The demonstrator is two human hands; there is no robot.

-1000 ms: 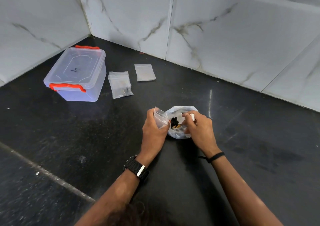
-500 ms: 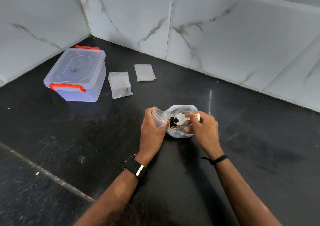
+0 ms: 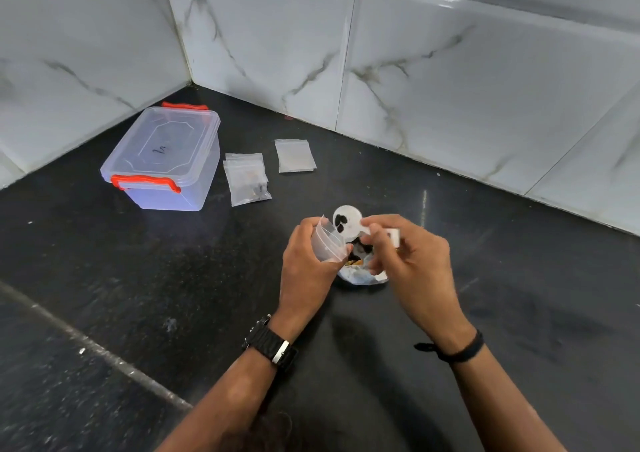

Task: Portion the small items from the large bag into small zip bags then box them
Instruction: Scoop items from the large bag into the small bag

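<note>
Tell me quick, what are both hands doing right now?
Left hand: grips an open small zip bag.
Right hand: pinches a white scoop carrying a few dark items.

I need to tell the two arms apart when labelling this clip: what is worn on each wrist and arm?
Both forearms are bare, with no sleeves in view. The left wrist carries a black watch with a chunky link strap and a silver clasp. The right wrist has a thin black band with a loose end sticking out. No gloves or rings show.
</note>
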